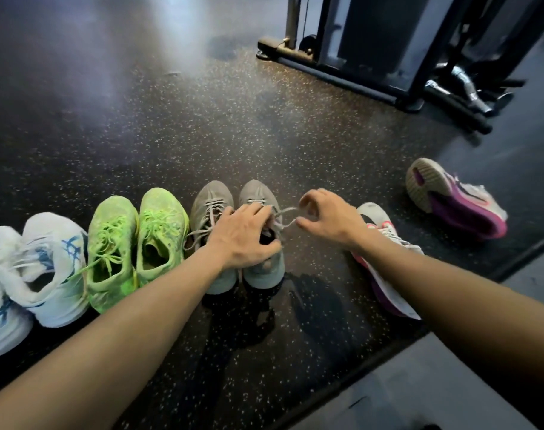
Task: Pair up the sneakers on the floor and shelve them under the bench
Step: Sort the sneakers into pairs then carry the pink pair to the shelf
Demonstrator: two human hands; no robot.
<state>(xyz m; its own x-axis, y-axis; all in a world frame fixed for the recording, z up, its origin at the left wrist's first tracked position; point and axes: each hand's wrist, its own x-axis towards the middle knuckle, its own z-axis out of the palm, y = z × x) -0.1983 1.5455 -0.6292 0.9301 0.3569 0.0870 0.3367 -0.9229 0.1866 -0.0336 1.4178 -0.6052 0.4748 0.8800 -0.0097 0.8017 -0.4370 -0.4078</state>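
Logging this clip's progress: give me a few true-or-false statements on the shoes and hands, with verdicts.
1. The two lime-green mesh sneakers stand side by side. True.
2. The right hand holds nothing. False: it pinches a lace of the grey suede sneakers.
3. The left hand rests on the grey pair. True.
4. The pink-and-purple sneakers are paired. False: one lies tipped on its side, apart from the other.

Under our left hand (246,234) the grey sneakers (261,231) look like matt knit cloth with flat woven laces (284,217). Left of it, the lime-green sneakers (137,243) show fuzzy matt mesh. The floor (202,125) beyond our hands is rough speckled rubber; the machine frame (342,68) looks like painted metal.
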